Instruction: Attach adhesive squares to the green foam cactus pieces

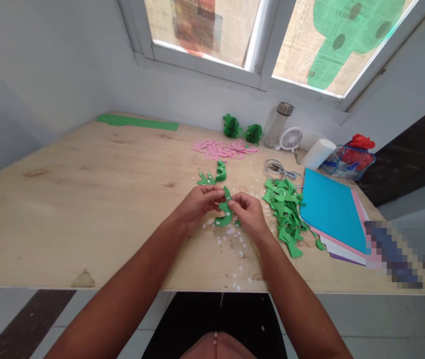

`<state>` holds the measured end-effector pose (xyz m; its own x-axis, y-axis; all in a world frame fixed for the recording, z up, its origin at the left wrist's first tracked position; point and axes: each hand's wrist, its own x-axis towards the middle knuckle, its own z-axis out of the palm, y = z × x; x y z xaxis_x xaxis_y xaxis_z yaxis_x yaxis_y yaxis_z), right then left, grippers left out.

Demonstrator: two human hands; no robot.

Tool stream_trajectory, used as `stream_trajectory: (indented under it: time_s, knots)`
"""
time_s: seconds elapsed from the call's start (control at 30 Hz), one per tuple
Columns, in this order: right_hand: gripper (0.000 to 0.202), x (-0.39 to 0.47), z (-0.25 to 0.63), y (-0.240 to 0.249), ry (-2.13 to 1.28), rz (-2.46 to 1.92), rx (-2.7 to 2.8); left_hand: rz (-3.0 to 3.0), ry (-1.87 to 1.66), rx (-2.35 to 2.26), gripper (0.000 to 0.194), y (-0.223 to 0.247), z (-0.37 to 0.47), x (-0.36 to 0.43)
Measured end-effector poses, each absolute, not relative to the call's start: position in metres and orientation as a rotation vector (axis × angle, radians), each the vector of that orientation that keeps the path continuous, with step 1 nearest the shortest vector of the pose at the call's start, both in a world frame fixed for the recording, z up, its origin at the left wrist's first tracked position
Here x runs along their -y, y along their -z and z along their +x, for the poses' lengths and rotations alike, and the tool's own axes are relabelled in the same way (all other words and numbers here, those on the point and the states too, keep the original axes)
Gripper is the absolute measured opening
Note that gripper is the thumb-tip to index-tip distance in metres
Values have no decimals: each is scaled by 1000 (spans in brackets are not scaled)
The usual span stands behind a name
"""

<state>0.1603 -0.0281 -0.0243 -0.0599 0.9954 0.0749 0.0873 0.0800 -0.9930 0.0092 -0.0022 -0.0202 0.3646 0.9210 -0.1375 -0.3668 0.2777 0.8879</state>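
A curved green paper cutout (224,219) with small white squares on it is held above the table. My left hand (200,203) pinches its upper left side with the fingertips. On the other side my right hand (249,212) is closed on its right edge, thumb at the top. Just beyond them lie a small stack of curved green cutouts (221,171) and a branched green cutout (206,178) with white squares. Small white paper bits (231,237) are scattered beneath and in front of my hands.
To the right are a heap of green scraps (287,209), coloured paper sheets (332,212) and tape rolls (274,169). Behind lie pink cutouts (223,149), green paper ornaments (232,126), a bottle (277,124), a small fan (291,138) and a white roll (319,153). A green strip (137,122) lies back left.
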Motion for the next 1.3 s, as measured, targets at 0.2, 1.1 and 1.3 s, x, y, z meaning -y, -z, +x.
stream_trajectory:
  time_s: [0.2,1.1,1.3]
  knots:
    - [14,27,160,28,-1102,-1210,1398,979,-1068,-858,13,19,13,2]
    - [19,36,188,-23,-743,-1213,1031,929,-1187,-1027,16,15,8,-1]
    - [20,34,216,-22,-696,-1401,1271,929,-1148,-987,17,13,10,2]
